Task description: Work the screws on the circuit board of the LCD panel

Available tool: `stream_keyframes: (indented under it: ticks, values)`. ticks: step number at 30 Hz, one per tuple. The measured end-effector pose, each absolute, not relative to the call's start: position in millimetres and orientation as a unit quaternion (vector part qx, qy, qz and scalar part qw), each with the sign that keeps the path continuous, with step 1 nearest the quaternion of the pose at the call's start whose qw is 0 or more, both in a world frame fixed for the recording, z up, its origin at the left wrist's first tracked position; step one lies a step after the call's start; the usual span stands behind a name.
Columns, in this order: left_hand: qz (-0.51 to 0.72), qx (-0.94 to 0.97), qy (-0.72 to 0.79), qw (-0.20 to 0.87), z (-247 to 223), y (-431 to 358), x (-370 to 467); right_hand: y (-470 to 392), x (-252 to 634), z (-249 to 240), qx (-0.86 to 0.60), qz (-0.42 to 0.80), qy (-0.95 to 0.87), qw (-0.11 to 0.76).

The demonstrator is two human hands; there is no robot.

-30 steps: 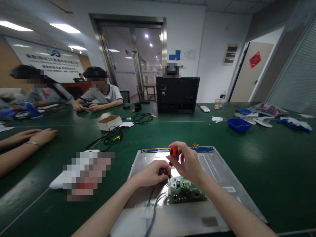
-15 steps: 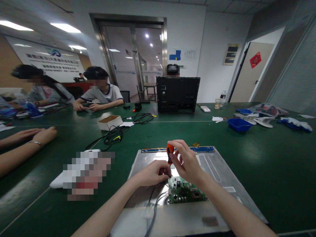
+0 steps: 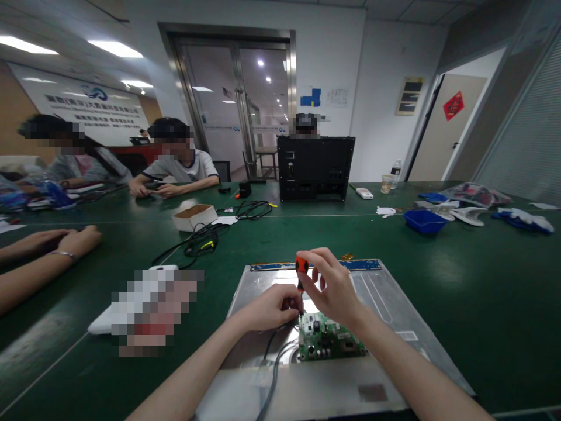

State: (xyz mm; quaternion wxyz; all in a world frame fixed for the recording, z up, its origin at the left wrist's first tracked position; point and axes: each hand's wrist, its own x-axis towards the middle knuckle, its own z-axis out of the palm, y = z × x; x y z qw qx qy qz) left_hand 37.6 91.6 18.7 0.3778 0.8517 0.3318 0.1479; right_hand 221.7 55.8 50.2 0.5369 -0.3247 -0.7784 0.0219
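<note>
In my right hand [image 3: 335, 283] is a screwdriver [image 3: 301, 266] with an orange and black handle, gripped between thumb and fingers. It stands nearly upright, its tip down at the far left corner of a green circuit board [image 3: 331, 338]. My left hand [image 3: 278, 307] is closed beside the screwdriver's shaft, fingertips pinched close to the tip; whatever they hold is hidden. Beneath both hands lies a flat silver metal panel [image 3: 377, 304], with a blue strip board [image 3: 315, 266] along its far edge. Grey and black cables [image 3: 274, 380] run over the panel left of the circuit board.
A white device [image 3: 144, 298], partly blurred out, lies to the left. Beyond it are black cables [image 3: 201, 240] and an open cardboard box [image 3: 195, 217]. A black monitor housing [image 3: 315, 169] stands ahead, a blue tray [image 3: 424, 221] at right. Another person's hands [image 3: 72, 240] rest at far left.
The screwdriver handle has turned a little in my right hand, whose fingers have shifted slightly. My left hand and the circuit board stay where they were.
</note>
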Motion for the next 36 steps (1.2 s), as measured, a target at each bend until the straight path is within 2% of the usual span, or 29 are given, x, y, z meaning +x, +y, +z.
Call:
stream_keyframes:
  ticks: [10,25,36]
  values:
    - [0.153,0.85,0.336,0.377,16.0,91.6,37.6,58.6,218.9,42.8,-0.342,0.02,-0.75,0.566]
    - [0.165,0.851,0.314,0.386,16.0,91.6,37.4,55.4,221.5,50.8,-0.319,0.029,-0.78,0.538]
    - [0.156,0.844,0.339,0.385,18.6,89.9,37.2,57.6,219.0,46.2,-0.355,0.019,-0.748,0.56]
